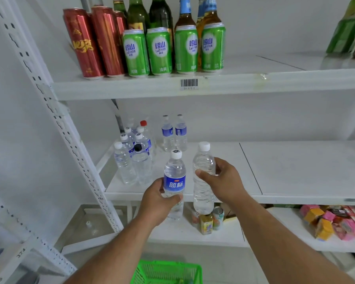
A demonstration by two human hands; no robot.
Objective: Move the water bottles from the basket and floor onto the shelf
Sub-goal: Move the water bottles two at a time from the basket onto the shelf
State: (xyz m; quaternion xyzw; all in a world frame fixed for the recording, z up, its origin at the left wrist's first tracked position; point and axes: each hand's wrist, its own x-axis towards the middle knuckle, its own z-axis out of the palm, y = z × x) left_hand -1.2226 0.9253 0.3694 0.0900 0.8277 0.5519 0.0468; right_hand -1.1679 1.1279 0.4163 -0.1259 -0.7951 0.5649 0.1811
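Both grips are full: the left hand (pixel 158 198) has its fingers and thumb wrapped round the lower half of a small clear plastic water bottle with a blue label and white cap (pixel 174 181), and the right hand (pixel 223 182) is curled round the middle of a taller clear unlabelled water bottle with a white cap (pixel 203 179). Both bottles are upright, side by side but not touching, held just in front of the front edge of the white middle shelf (pixel 295 175).

On that shelf, back left, there's a tight cluster of clear water bottles (pixel 133 154), mostly white caps, one black cap in front, one red cap at the rear. A bit to the right of those, a pair of blue-labelled bottles (pixel 173 133) stands near the back wall, pretty much straight behind the two in hand. The right part of the shelf board is bare.

Above, the upper white shelf (pixel 213 87) carries tall red cans (pixel 94 42), a row of four green cans (pixel 172 50) and glass bottles behind them, plus a barcode sticker (pixel 189 83) on its front lip. Below, the lower shelf has a yellow carton and a couple of small cans (pixel 211 219) right under the bottles, and pink and orange packets (pixel 334 222) off to the right. A bright green plastic basket (pixel 168 272) sits at the bottom edge of the view between the forearms. The white perforated upright post (pixel 55 119) runs diagonally down the left.
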